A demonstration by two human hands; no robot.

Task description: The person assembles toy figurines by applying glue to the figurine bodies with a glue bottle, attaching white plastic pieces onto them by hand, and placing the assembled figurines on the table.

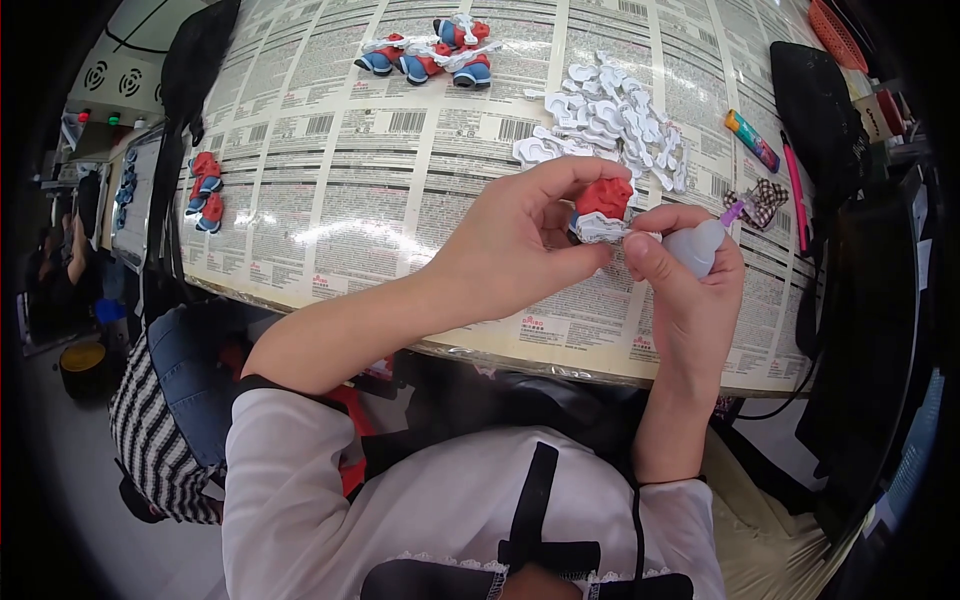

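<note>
My left hand (505, 225) is closed around a small red and blue figure piece (605, 195), its fingertips at the red top and the lower side. A white piece (600, 229) lies against the figure's lower part. My right hand (690, 290) grips a small translucent squeeze bottle (694, 248) with a purple tip, which points away to the right. Its thumb and forefinger meet at the right end of the white piece. Just beyond my hands lies a heap of loose white pieces (610, 115). Several red and blue figures (430, 58) with white parts on them are grouped at the far side.
More red and blue figures (206, 190) lie at the table's left. On the right are a yellow and blue tube (752, 140), a pink pen (794, 190), a checked cloth (762, 203) and a black pouch (815, 100). Printed sheets cover the table (330, 230). A person's striped garment (150, 430) shows at left.
</note>
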